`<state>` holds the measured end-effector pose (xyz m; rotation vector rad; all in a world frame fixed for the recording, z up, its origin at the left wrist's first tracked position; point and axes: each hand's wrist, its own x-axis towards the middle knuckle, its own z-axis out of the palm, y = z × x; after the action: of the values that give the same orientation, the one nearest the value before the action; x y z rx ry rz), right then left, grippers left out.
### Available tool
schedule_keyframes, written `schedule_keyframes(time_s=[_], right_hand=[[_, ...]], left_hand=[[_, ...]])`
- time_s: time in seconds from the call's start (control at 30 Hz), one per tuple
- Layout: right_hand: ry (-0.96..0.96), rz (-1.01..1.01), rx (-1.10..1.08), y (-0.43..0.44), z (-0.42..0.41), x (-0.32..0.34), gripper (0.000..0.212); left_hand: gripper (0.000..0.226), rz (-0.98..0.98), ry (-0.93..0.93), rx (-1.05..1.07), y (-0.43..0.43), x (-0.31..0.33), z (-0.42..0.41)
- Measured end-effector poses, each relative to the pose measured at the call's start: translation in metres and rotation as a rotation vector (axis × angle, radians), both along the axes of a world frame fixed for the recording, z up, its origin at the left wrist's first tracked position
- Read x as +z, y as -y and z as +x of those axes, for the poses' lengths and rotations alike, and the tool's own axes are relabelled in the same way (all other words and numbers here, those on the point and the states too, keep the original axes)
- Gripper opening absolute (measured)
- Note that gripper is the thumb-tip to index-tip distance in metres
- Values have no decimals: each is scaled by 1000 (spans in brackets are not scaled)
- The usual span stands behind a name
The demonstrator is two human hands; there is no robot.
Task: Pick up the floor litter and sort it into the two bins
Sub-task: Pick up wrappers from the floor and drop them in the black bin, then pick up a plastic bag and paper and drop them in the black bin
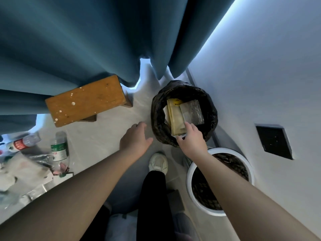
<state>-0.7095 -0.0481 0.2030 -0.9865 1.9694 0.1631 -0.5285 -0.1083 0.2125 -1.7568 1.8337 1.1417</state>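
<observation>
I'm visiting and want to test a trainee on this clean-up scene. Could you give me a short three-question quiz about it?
1. True or false: the right hand is over the black-lined bin.
2. Which bin holds yellow packets? A) the black-lined bin B) the white bin
3. Fill in: the plastic bottles lie on the ____, on the person's left.

Key
1. True; it is at the near rim, by the packets.
2. A.
3. Floor, beyond the open left hand.
</observation>
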Motion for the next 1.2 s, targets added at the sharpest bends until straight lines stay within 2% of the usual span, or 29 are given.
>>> schedule_keyframes(time_s=[0.27,0.6,0.83,1.03,1.2], right_hand=[[-83,-1,305,12,90,34,69],[-89,17,751,13,311,27,71],[-90,-22,1181,-16,487,10,67],[-70,7,1383,-46,600,-19,70],[-93,50,1489,-55,643,-68,72]], left_hand=[[53,-7,53,152,-17,31,116],[53,-7,107,476,-88,15,329],[74,-32,344,366,-171,0,493],[80,76,371,426,-219,-29,584],[81,161,370,499,-242,-77,616]])
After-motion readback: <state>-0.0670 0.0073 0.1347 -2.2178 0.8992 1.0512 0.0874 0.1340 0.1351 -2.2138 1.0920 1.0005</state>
